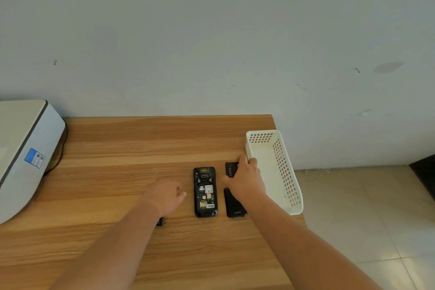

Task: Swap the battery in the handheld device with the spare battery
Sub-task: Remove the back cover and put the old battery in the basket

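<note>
Wooden desk against a plain pale wall. R hand lay over the spare battery, fingers curled at its far edge, apparently pinching it; exact grip partly hidden. L hand hovered loosely curled, holding nothing, w/ a small dark item half hidden beneath the wrist, poss. the old battery. Handheld device face down between the hands, bay open & empty. Back cover just right of it. Battery prob. light, rigid, smooth: take by long edges. White basket touched R hand's far side, crowding it; printer well apart.
</note>
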`<action>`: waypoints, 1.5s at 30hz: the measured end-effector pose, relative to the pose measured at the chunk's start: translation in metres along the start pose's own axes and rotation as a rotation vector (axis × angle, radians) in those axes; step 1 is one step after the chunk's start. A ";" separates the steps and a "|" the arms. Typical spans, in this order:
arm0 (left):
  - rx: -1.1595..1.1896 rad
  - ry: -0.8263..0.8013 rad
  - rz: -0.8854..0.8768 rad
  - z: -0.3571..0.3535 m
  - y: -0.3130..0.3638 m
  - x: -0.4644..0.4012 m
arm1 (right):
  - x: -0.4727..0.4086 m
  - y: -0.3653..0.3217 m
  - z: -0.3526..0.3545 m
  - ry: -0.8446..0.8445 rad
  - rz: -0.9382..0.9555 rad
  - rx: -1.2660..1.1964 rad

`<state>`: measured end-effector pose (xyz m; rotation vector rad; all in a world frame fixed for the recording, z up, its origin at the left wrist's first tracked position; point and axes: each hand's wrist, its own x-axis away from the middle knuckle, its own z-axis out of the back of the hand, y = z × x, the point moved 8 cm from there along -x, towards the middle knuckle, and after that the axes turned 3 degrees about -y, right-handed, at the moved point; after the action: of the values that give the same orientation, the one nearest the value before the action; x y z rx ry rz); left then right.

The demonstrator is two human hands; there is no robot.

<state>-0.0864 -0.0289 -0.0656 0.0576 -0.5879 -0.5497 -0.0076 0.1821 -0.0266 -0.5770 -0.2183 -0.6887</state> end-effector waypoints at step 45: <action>0.059 -0.014 0.088 -0.013 0.021 -0.023 | -0.063 0.123 -0.009 -0.219 -0.172 0.167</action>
<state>-0.0859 -0.0006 -0.0840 0.0833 -0.6175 -0.4475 0.0249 0.2870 -0.1102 -0.4763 -0.5299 -0.7653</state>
